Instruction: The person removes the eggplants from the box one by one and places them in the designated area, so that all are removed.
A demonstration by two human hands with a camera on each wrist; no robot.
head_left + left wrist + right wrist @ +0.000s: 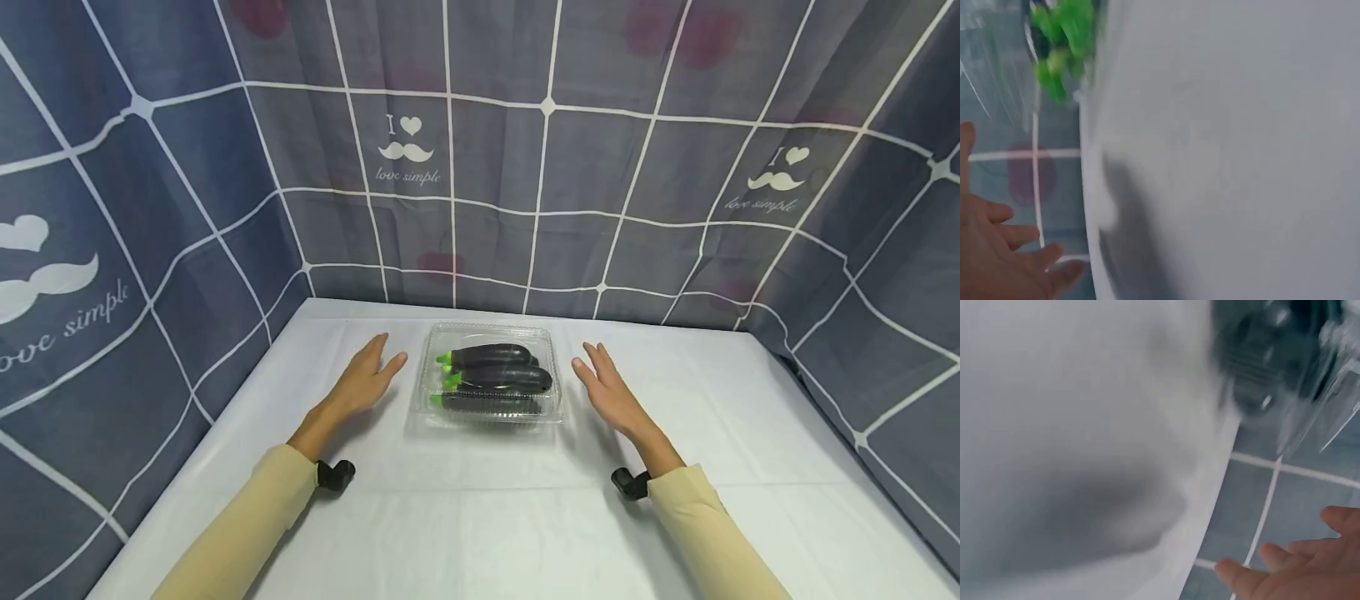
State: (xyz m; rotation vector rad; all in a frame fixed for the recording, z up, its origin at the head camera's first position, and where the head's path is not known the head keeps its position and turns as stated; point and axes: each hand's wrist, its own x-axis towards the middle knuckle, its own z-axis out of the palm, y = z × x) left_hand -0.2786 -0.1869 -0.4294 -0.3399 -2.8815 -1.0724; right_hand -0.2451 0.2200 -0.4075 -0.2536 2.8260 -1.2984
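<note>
A clear plastic box (487, 332) sat on the far half of the white-covered table (465, 517), near the middle from side to side, directly between your two hands and apart from both of them. Inside it lay several dark, glossy eggplants (502, 379), stacked lengthwise across the box, with their bright green stem ends (442, 400) all pointing toward your left. Three showed plainly, and part of another peeked out among them; you could not have told the exact count from there. A ridged edge of the plastic crossed in front of the nearest eggplant. Your left hand (365, 379) hung just beside the box's left side, fingers extended and thumb spread away from them, gripping nothing. Your right hand (609, 390) mirrored it just off the right side, its fingers likewise extended, thumb apart, with no grip on anything. In both wrist views the box and eggplants came out blurred at the upper edge, while your fingers showed spread and well separated from the plastic. You wore a small black device at each wrist, just past the cuffs of your pale yellow sleeves (247, 517). Beyond the table, a grey-blue curtain (495, 158) with white grid lines, printed hearts, moustaches and the words "love simple" enclosed the back and both sides.
</note>
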